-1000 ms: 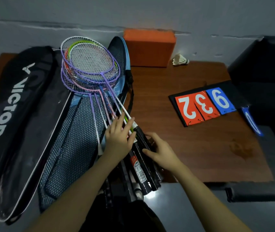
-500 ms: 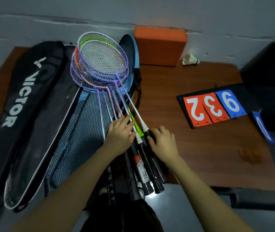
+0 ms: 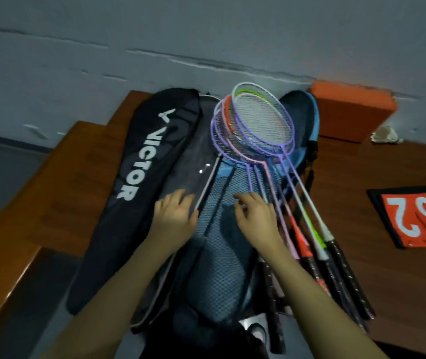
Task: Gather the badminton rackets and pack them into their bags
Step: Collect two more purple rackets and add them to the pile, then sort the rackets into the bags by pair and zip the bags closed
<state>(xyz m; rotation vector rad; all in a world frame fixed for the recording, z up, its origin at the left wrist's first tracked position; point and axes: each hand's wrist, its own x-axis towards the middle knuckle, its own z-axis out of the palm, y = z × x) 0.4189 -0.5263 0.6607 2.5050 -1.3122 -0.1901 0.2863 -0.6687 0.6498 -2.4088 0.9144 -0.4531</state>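
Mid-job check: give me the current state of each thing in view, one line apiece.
rackets: stacked on the blue bag, not packed
blue bag: open, mesh lining showing
Victor bag: flat on the table, empty-looking
left hand: on the grey bag's edge
right hand: fingers curled over the mesh
shuttlecock: lying loose

Dim, bluish indoor light, with small glare spots on the grey bag flap (image 3: 201, 169); soft motion blur throughout, grainy shadows, and wide-angle bending toward the edges, corners darkest
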